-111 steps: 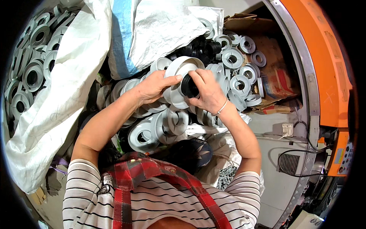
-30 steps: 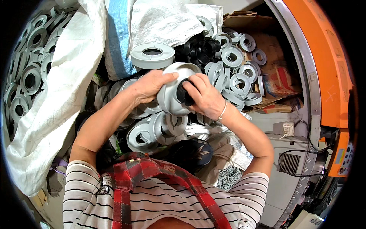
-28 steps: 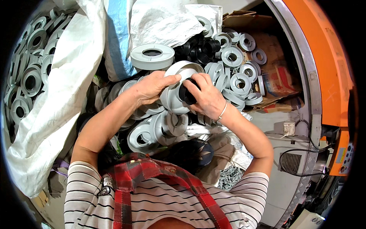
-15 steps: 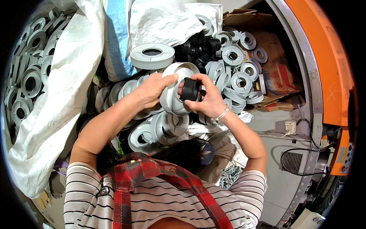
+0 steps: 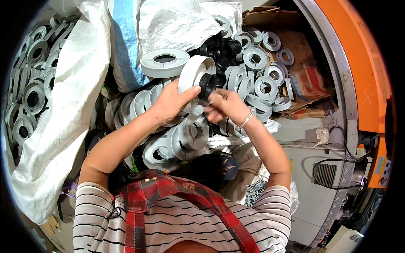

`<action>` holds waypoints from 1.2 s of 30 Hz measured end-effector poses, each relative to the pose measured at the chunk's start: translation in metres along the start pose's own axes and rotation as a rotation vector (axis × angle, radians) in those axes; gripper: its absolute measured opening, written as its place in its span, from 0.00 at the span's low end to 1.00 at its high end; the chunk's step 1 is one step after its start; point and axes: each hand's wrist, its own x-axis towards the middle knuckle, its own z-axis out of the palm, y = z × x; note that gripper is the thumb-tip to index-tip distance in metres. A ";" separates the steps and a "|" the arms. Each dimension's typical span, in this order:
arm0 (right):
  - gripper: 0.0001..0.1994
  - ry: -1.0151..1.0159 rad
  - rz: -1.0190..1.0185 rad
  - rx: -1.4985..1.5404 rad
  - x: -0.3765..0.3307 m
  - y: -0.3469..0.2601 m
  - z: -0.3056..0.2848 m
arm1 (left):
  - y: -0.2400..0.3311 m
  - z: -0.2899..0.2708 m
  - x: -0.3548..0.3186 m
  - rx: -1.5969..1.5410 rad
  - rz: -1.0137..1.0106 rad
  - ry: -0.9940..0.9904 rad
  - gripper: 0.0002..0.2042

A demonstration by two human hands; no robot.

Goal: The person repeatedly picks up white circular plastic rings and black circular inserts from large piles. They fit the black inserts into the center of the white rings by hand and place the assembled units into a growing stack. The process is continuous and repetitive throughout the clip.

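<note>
My left hand (image 5: 171, 103) grips a light grey plastic flange ring (image 5: 192, 71), held tilted above the pile, its thumb lying over the near side. A black ribbed rubber sleeve (image 5: 207, 86) sits in the ring's centre and sticks out to the right. Close by the sleeve's right edge is my right hand (image 5: 230, 107), with curled fingers blurred by motion; whether they touch the sleeve cannot be made out. Behind the held ring, a larger grey ring (image 5: 164, 63) lies flat on the pile. More grey rings (image 5: 195, 133) are heaped below my hands.
Several black sleeves (image 5: 215, 50) lie in a heap at the back. Grey rings (image 5: 255, 58) fill the right side beside cardboard (image 5: 312, 84). A white woven sack (image 5: 78, 101) stands left, with more rings beyond it. An orange machine (image 5: 363, 63) borders the far right.
My right hand has come off its wide grasp around the black sleeve and moved slightly lower, fingers curling. The ring has turned and risen a little in my left hand.
</note>
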 end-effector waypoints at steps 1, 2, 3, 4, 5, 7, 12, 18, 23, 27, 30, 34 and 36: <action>0.27 0.393 -0.587 -0.510 0.002 0.023 0.014 | 0.007 0.003 -0.002 -0.005 -0.063 0.001 0.19; 0.26 0.498 -0.835 -0.611 0.009 0.027 0.013 | 0.008 0.004 -0.002 0.106 -0.044 -0.004 0.19; 0.26 0.293 -0.428 -0.204 0.010 0.024 0.009 | 0.009 0.003 -0.002 0.220 -0.022 -0.013 0.19; 0.26 0.081 -0.021 0.197 0.010 0.022 0.002 | 0.010 0.004 -0.002 0.334 0.001 -0.023 0.18; 0.25 0.038 -0.115 0.147 0.010 0.031 -0.004 | 0.010 0.008 -0.005 0.238 0.000 0.015 0.18; 0.25 0.206 -0.451 -0.266 0.010 0.034 0.000 | 0.011 0.002 -0.002 0.174 -0.003 -0.005 0.19; 0.25 -0.004 -0.149 0.443 0.031 0.037 0.003 | 0.018 0.005 -0.003 0.557 0.068 -0.115 0.35; 0.28 1.135 -0.310 -0.389 0.131 0.109 -0.133 | 0.048 -0.039 0.040 1.465 0.762 0.080 0.36; 0.33 1.127 0.058 -0.354 0.196 0.222 -0.233 | 0.036 -0.054 0.052 1.440 0.739 0.118 0.29; 0.33 1.282 -0.345 -0.234 0.153 0.156 -0.159 | 0.035 -0.029 0.035 0.628 0.210 0.061 0.23; 0.31 0.890 -0.837 -0.629 0.081 0.091 -0.074 | 0.008 -0.010 0.034 0.098 -0.036 0.086 0.28; 0.25 0.352 -1.127 -0.599 0.059 0.041 -0.022 | 0.002 -0.009 0.037 -0.290 -0.259 0.136 0.18; 0.18 0.511 -0.635 -0.085 0.100 0.040 -0.048 | 0.001 -0.007 0.037 -0.202 -0.244 0.163 0.15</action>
